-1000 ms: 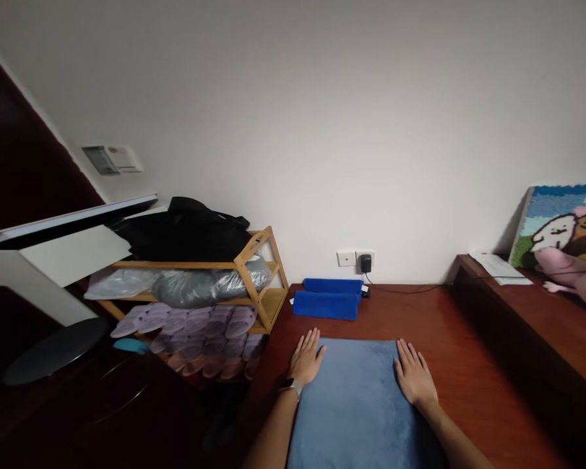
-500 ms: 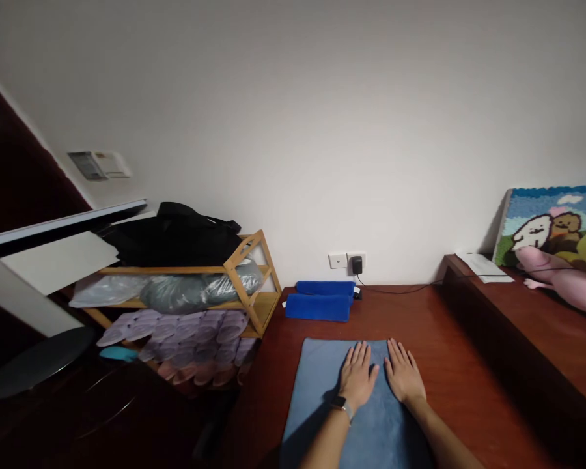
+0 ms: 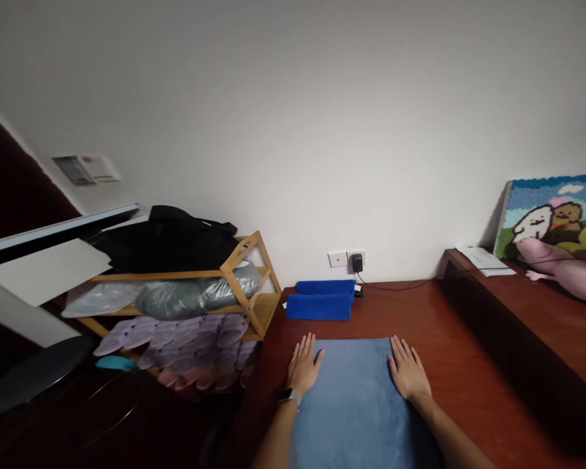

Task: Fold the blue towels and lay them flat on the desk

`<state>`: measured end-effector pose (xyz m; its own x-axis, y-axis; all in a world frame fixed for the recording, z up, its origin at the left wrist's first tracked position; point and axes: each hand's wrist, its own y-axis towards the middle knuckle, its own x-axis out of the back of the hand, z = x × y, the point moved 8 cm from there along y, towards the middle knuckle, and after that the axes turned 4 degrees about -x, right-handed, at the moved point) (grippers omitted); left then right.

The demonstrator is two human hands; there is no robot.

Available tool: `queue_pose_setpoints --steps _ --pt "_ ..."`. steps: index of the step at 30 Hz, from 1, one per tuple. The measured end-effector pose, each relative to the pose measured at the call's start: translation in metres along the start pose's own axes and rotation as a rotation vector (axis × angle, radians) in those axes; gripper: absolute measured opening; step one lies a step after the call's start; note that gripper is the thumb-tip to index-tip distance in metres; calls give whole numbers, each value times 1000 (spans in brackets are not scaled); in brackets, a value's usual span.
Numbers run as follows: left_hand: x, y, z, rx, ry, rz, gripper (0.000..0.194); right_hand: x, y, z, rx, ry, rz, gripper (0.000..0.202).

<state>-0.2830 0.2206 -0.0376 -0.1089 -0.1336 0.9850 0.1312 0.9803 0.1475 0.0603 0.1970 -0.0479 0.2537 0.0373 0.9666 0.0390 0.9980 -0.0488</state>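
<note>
A grey-blue towel (image 3: 354,397) lies spread flat on the reddish-brown desk (image 3: 469,391), its near end running out of the bottom of the view. My left hand (image 3: 303,366) rests flat on the towel's far left corner, fingers stretched forward and thumb apart. A watch sits on that wrist. On the far right corner lies my right hand (image 3: 409,370), also flat with its fingers extended. Neither hand grips anything. Beyond the towel, two rolled or folded bright blue cloths (image 3: 319,307) with white tags lie one behind the other near the wall.
A black plug (image 3: 357,262) in the wall socket trails a cable rightward. On the raised right ledge are a white paper (image 3: 486,260), a pink plush toy (image 3: 566,267) and a dog picture (image 3: 547,221). At left stands a wooden rack (image 3: 254,286) with a black bag (image 3: 170,241) and slippers (image 3: 176,332).
My left hand has slid left from the middle of the towel's far end to its left corner. My right hand has shifted slightly right. The view has tilted a little.
</note>
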Motion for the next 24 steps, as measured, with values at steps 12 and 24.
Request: queue_pose_setpoints --steps 12,24 --pt "43 -10 -105 -216 -54 -239 60 1 0 0 -7 -14 -11 69" --pt "5 -11 -16 58 6 -20 67 -1 -1 -1 -4 -45 -4 69"
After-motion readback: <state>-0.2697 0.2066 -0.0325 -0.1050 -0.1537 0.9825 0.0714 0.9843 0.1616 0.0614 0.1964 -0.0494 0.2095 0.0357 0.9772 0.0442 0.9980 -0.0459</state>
